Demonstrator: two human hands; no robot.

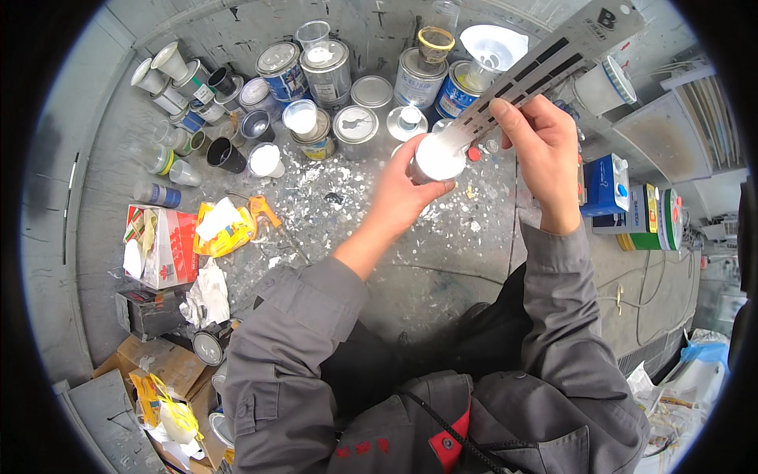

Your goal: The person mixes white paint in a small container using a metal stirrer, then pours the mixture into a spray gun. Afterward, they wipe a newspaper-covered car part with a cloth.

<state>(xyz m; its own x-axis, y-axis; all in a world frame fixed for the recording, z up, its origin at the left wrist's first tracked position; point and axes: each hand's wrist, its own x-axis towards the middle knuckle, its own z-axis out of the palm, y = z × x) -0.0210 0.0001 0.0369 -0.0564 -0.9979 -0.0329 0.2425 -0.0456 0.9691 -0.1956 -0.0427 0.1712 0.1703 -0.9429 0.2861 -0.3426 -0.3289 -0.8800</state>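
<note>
My left hand is wrapped round a small cup of white paint, held tilted above the floor. Between the thumb and fingers of my right hand is a long flat metal mixing ruler with black markings. Its lower end reaches down into the cup, where white paint hides the tip; its upper end slants up to the right. Just beyond the cup stand several paint cans, among them a blue-labelled can and a white-lidded can.
Along the back wall stand more cans, such as a silver can, and several plastic cups. White splatters cover the grey floor. At left lie a red-and-white box and a yellow packet. A blue rectangular can stands at right.
</note>
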